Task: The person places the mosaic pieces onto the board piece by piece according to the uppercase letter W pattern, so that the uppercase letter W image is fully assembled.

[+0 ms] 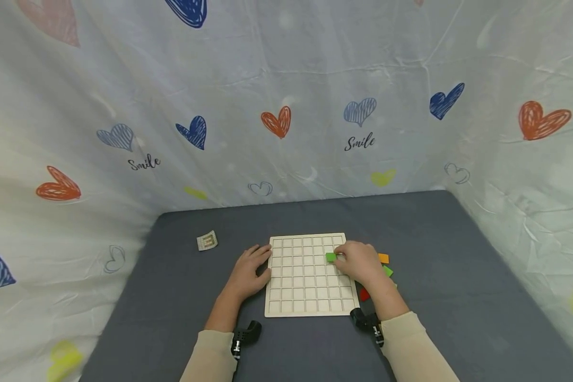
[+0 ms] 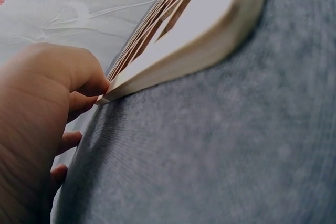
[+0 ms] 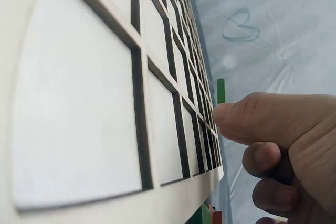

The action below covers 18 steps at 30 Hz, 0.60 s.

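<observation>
A pale wooden grid board (image 1: 310, 276) lies on the grey cloth, its square recesses bare wood. My left hand (image 1: 250, 270) rests at the board's left edge, fingers fairly straight and touching the rim; the left wrist view shows the thumb and forefinger (image 2: 89, 80) right at that edge. Over the upper right of the grid, my right hand (image 1: 360, 261) pinches a green square tile (image 1: 331, 257) between thumb and fingers. In the right wrist view the tile (image 3: 220, 90) stands edge-on above the thumb, while the other fingers are curled in.
Beside the board's right edge, partly behind the right arm, lie an orange tile (image 1: 384, 258), another green tile (image 1: 388, 271) and a red tile (image 1: 364, 294). A small printed paper (image 1: 207, 241) lies at the back left. A heart-patterned curtain (image 1: 315, 95) surrounds the table.
</observation>
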{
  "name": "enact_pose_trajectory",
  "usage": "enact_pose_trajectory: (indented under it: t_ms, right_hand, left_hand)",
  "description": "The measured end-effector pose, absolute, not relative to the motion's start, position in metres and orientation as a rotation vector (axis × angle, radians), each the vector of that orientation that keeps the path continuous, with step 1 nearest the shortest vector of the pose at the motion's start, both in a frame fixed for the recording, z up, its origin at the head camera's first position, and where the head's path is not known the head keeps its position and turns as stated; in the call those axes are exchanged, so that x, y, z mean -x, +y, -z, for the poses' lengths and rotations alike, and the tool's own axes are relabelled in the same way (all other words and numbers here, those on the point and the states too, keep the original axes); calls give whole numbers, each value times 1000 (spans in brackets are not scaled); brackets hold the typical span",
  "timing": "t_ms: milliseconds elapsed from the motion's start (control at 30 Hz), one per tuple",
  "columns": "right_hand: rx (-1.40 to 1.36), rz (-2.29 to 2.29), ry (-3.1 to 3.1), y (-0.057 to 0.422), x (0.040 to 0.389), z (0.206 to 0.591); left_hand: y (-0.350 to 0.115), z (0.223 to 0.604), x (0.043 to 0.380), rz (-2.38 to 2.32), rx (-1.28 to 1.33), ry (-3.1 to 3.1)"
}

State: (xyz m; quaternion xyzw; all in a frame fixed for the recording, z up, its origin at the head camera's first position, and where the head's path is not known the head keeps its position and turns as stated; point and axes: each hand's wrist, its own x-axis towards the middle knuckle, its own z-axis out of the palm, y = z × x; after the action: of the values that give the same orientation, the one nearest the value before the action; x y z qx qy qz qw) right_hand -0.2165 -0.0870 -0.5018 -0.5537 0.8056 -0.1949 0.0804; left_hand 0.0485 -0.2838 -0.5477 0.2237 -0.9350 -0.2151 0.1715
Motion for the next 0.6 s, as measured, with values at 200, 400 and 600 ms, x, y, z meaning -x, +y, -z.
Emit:
enact_pose_trajectory:
  t_ms: [200,400,600]
  right_hand:
    - [1633,574,2370,-90,219,507]
    - [1618,593,2378,-93,219,510]
    - [1542,617,2359,-91,218,509]
  left_hand:
    - [-282,547,-49,589,-666,-2649]
    - [-281,546,-51,584,-665,-2639]
    - [-283,547,-50,604,-656,-2644]
